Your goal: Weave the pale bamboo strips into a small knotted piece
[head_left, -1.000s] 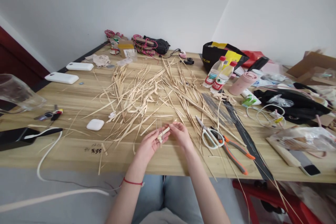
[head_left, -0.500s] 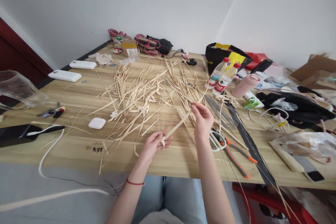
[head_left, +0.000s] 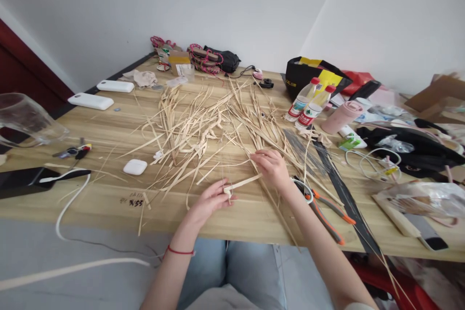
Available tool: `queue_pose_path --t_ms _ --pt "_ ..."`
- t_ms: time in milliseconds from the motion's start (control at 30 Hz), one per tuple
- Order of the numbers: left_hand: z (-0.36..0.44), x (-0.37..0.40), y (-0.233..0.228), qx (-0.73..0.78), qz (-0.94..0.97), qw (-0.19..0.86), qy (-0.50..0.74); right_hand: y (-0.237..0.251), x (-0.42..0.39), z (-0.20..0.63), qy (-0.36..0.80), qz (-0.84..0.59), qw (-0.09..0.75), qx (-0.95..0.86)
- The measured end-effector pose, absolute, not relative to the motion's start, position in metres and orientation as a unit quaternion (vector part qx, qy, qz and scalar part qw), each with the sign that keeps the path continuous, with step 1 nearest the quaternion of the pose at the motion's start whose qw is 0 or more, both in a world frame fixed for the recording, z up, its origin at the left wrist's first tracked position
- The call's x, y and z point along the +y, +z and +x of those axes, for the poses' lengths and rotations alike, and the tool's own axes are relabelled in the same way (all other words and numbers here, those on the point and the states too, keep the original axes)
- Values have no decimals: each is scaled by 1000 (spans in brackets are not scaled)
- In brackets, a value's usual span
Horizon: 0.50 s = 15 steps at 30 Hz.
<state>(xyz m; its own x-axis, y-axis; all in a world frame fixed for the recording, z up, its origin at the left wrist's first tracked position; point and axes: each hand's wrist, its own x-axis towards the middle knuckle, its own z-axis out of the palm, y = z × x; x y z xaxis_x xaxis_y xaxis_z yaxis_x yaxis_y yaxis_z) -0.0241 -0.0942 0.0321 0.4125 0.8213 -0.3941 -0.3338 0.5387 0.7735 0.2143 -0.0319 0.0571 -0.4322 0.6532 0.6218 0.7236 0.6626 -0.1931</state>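
Note:
My left hand [head_left: 212, 202] is closed around a small knotted piece of pale strip [head_left: 227, 191] near the table's front edge. From that piece a flat pale strip [head_left: 246, 182] runs right to my right hand [head_left: 271, 169], whose fingers are pinched on it. Below the right hand a long thin strip [head_left: 281, 215] slants to the front edge; I cannot tell whether it is the same one. Beyond both hands spreads a heap of loose strips [head_left: 189, 126]. Scissors [head_left: 308, 193] with pale handles lie partly hidden by my right forearm, beside orange-and-grey pliers [head_left: 332, 223].
Two bottles [head_left: 308, 106] with red caps and a pink tumbler [head_left: 342, 117] stand at the right, before a black-and-yellow bag [head_left: 298, 77]. A white case [head_left: 135, 167] and a clear plastic jug [head_left: 29, 118] are on the left. Bags and cables crowd the right side.
My right hand has come down and nearer my body, turning palm down. The span of strip between the hands is shorter and flatter. My left hand stays nearly in place.

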Motion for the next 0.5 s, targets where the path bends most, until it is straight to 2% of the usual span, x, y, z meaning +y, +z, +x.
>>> queue_pose_path --t_ms 300,500 --pt "-16 -101 29 438 322 724 424 37 -24 245 31 -409 374 -832" --pt "-15 -104 24 452 308 718 430 32 -25 255 43 -397 352 -847"
